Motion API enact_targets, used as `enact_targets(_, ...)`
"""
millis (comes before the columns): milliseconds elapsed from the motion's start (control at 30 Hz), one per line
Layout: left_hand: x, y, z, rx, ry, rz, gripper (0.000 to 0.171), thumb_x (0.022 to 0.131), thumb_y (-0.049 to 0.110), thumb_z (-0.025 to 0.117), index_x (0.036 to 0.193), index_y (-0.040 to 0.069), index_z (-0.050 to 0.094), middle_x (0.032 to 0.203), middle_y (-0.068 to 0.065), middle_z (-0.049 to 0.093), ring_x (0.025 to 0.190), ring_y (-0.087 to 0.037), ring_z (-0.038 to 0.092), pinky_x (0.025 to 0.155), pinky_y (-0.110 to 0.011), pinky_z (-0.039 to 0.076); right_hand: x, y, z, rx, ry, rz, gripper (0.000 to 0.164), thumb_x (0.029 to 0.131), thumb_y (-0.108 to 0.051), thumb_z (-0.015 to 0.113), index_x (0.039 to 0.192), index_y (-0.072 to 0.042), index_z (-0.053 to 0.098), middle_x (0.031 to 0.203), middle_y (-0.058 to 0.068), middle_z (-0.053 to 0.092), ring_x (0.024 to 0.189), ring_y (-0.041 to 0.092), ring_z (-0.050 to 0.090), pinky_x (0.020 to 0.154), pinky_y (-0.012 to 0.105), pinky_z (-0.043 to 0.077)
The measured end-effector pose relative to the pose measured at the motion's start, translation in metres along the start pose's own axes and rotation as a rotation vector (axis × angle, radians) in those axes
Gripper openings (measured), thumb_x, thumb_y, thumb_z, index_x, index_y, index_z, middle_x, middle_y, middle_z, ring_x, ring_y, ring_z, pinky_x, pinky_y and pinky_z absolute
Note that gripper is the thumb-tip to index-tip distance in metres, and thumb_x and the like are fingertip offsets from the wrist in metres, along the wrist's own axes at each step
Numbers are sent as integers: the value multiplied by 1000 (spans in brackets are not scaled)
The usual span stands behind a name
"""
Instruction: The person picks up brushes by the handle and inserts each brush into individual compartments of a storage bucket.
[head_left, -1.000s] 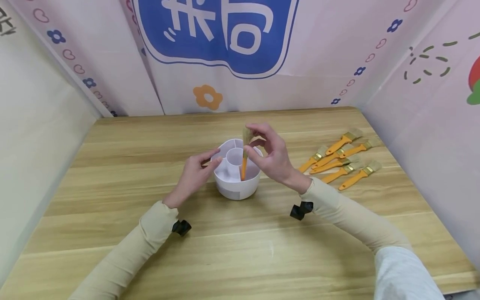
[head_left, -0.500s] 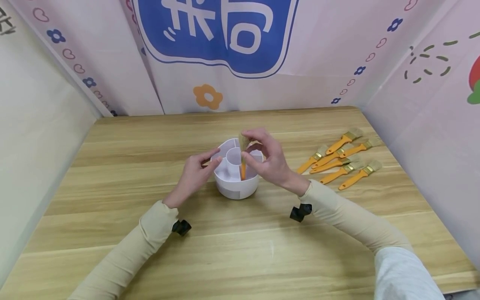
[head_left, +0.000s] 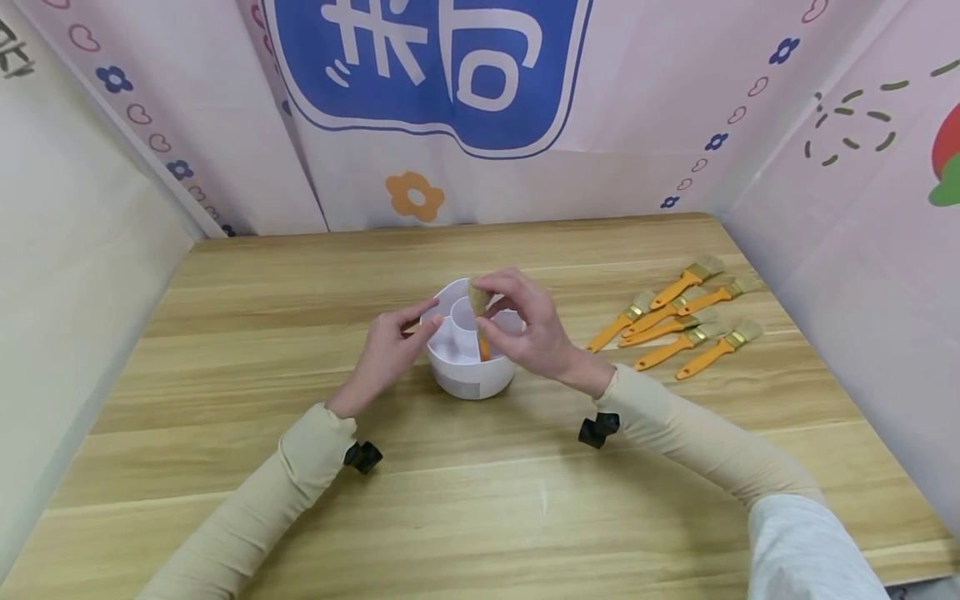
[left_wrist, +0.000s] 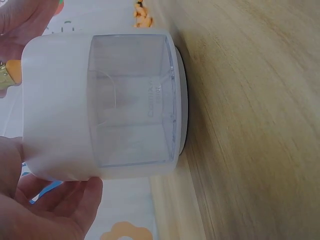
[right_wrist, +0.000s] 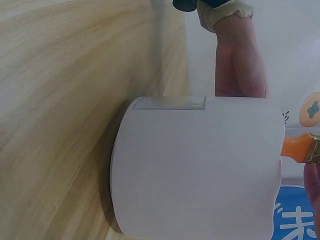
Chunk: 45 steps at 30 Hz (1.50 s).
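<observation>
A white round pen holder (head_left: 459,380) with several compartments stands upright on the table. My left hand (head_left: 382,348) steadies its left side, thumb at the rim and fingers against the outer wall, as the left wrist view shows. With thumb and fingers my right hand (head_left: 531,327) pinches a paintbrush (head_left: 477,297) near its metal band and bristles. The brush is bristles up, its orange handle (right_wrist: 296,147) reaching down into the front right compartment. Whether the handle touches the bottom is hidden. The holder has a clear window (left_wrist: 131,100) low in its side.
Several more orange-handled paintbrushes (head_left: 703,358) lie in a loose, partly overlapping pile on the right of the wooden table (head_left: 465,492). Printed sheets (head_left: 600,167) line the back and both sides of the table.
My right hand has moved down and a little left, bringing the paintbrush lower into the holder. The left hand has stayed at the holder's side.
</observation>
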<state>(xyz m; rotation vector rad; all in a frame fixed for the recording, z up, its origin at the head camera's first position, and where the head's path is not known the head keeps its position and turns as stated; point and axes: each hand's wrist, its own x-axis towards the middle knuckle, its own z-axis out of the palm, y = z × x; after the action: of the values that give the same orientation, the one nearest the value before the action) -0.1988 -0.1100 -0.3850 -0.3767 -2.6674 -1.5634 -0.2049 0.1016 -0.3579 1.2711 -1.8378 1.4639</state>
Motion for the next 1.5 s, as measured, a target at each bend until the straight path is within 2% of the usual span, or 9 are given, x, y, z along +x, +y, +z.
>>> enact_targets(267, 0, -2, 0, 0, -2, 4, 44, 93, 28, 57, 130, 4, 55, 134, -17, 54, 124, -30, 53, 91, -41, 52, -3, 1, 4, -33, -24, -36, 40, 72, 14, 65, 110, 10, 53, 99, 22, 56, 81, 22, 57, 64, 25, 58)
enact_targets(700, 1, -2, 2, -28, 12, 6, 43, 93, 28, 58, 128, 4, 57, 133, -16, 55, 123, -28, 54, 91, -40, 52, -9, 6, 7, -76, -64, -69, 40, 73, 11, 67, 111, 7, 54, 100, 20, 57, 82, 20, 57, 65, 24, 57)
enact_targets(1033, 2, -3, 3, -50, 8, 5, 43, 93, 27, 58, 129, 3, 56, 134, -17, 54, 124, -29, 52, 93, -40, 51, -14, 7, 6, -104, -84, -46, 40, 75, 8, 67, 113, 5, 53, 103, 20, 56, 86, 21, 57, 66, 23, 57)
enact_targets(1300, 3, -2, 2, 6, -21, -11, 45, 93, 31, 57, 130, 5, 55, 135, -16, 53, 126, -29, 51, 93, -41, 51, -18, 8, 1, -122, -77, -17, 43, 75, 6, 68, 115, 4, 52, 105, 20, 55, 85, 21, 57, 66, 24, 56)
enact_targets(1500, 4, -3, 2, 20, -10, -7, 43, 93, 28, 58, 129, 4, 56, 133, -16, 55, 124, -28, 52, 91, -41, 52, -19, 9, -3, -132, -92, 9, 45, 76, 6, 67, 118, 4, 51, 106, 21, 55, 83, 24, 58, 65, 25, 56)
